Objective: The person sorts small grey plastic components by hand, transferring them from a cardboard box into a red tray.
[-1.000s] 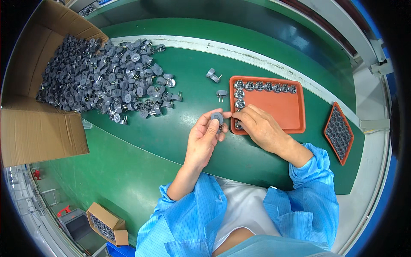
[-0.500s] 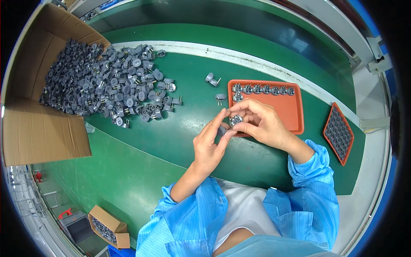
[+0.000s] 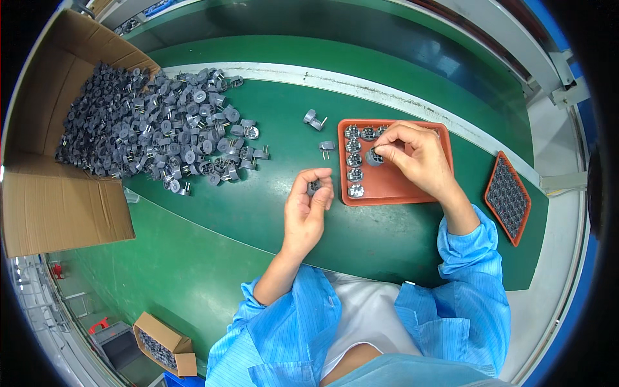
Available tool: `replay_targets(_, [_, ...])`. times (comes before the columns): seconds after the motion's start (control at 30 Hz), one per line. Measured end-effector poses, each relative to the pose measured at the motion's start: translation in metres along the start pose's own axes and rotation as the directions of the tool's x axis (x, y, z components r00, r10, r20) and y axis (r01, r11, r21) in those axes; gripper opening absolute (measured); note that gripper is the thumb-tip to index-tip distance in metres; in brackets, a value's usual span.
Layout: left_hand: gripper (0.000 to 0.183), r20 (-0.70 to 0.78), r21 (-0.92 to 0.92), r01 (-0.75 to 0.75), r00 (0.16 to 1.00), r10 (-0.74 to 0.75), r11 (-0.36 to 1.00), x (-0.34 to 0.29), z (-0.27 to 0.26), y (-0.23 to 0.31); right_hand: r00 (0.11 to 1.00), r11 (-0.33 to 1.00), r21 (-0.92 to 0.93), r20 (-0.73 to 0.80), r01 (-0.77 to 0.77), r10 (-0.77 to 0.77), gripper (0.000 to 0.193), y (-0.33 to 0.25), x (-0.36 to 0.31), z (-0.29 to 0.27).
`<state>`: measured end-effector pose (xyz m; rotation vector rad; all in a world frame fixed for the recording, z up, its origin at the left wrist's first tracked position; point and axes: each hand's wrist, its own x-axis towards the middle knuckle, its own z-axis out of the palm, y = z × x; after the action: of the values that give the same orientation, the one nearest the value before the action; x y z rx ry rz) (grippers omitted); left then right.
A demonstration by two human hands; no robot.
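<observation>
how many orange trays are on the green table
2: one orange tray beneath the right hand, a second tray near the right end of the green table. No others show.

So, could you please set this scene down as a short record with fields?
Left hand: holds a grey part
Right hand: pinches another grey part over the orange tray
Tray contents: parts along the left and far edges
Second tray: rows of dark parts, far right
Loose parts: two on the green table
Heap: in and beside a cardboard box
</observation>
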<state>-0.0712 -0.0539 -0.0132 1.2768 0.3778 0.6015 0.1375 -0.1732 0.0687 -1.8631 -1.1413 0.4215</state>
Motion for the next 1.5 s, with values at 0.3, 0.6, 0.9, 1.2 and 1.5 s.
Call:
replay_targets(0.3, [0.041, -0.016, -0.259, 0.06, 0.998, -0.067, 0.964, 0.004, 0.003, 0.008, 0.964, 0.844, -0.49, -0.028, 0.217, -0.264, 0.009, 0.034, 0.006, 0.014])
replay_targets(0.6, [0.04, -0.023, -0.17, 0.108, 0.993, -0.114, 0.979, 0.006, 0.007, 0.004, 0.961, 0.822, -0.533, -0.052, 0.202, -0.27, 0.015, 0.042, 0.006, 0.022])
replay_targets(0.9, [0.034, 0.179, -0.153, 0.189, 0.971, -0.161, 0.97, 0.005, 0.003, 0.004, 0.88, 0.911, 0.159, 0.242, 0.381, -0.41, 0.038, -0.006, -0.011, 0.02])
replay_targets(1.2, [0.032, 0.593, 0.041, 0.353, 0.744, -0.307, 0.935, 0.024, -0.001, 0.037, 0.866, 0.877, 0.325, 0.239, 0.355, -0.439, 0.028, 0.0, -0.02, 0.007])
replay_targets(1.5, [0.021, 0.32, 0.529, -0.413, 0.906, 0.276, 0.741, 0.058, 0.007, 0.045, 0.967, 0.97, -0.04, 0.093, 0.241, -0.237, 0.015, 0.021, -0.008, -0.011])
